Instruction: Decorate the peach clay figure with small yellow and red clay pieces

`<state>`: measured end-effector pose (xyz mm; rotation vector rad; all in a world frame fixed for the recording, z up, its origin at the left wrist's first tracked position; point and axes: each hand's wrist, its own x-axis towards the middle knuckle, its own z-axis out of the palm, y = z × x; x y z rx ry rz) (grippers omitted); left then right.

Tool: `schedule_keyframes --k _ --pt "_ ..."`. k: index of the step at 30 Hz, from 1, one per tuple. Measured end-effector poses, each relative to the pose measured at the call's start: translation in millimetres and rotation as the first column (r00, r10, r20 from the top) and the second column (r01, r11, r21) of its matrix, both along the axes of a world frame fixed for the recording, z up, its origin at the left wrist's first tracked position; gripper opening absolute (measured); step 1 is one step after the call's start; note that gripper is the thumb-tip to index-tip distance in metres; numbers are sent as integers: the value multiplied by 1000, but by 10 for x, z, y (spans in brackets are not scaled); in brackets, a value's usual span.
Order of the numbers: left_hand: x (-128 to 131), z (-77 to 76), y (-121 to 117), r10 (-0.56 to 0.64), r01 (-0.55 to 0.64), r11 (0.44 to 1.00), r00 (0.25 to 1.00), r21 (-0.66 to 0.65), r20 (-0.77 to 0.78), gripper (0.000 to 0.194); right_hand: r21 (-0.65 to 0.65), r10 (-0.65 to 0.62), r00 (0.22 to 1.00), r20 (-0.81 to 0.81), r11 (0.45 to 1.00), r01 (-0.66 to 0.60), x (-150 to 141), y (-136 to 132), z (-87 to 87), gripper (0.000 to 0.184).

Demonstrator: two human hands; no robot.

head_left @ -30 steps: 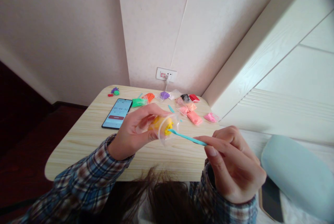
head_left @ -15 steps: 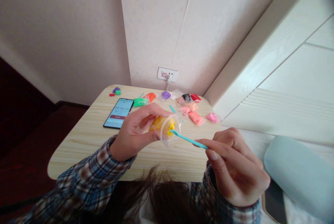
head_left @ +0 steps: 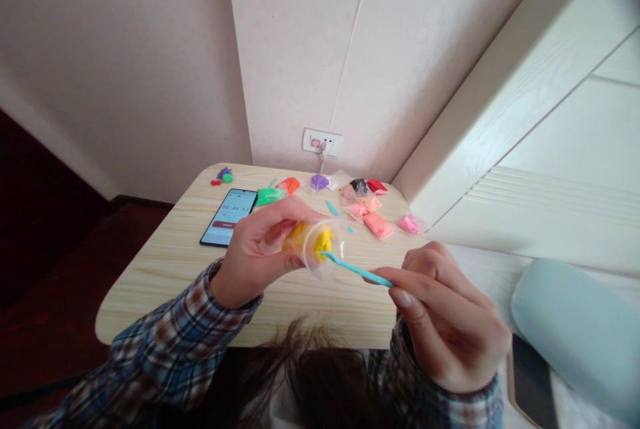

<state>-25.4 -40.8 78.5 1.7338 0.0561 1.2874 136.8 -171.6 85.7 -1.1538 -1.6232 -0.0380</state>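
Observation:
My left hand [head_left: 255,252] is wrapped round a clear plastic bag [head_left: 336,249] whose mouth gapes toward the right. Inside the bag is yellow modelling clay [head_left: 324,242], soft and uneven at the opening. Between thumb and index finger, my right hand [head_left: 445,316] pinches a thin turquoise clay modelling tool [head_left: 357,270]. Its tip touches the yellow clay at the bag's mouth. Both hands are above the front half of the small wooden table [head_left: 200,302].
A phone [head_left: 230,217] showing a timer lies at left, with small clay shapes [head_left: 225,176] behind it. Bagged clay, including green [head_left: 271,196], purple [head_left: 319,182], coral [head_left: 379,224] and pink [head_left: 411,223], lines the back. A turquoise tool [head_left: 332,208] lies nearby. A wall socket [head_left: 323,142] holds a plug.
The tool's tip has shifted slightly left and down in the yellow clay, and my right hand has moved a little left with it. My left hand keeps its hold on the bag.

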Motion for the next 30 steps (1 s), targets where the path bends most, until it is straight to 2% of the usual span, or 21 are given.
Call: schedule_keyframes --k 7,17,30 --pt "16 -23 13 -44 44 999 998 -3 33 23 -24 38 999 11 999 -38 6 14 31 24" --pt "0 -83 29 -42 42 999 999 -13 1 21 -66 50 998 30 997 -48 8 24 27 22" --pt "-17 -74 21 -36 36 999 999 -6 8 17 -114 90 992 91 990 -80 19 44 34 16"
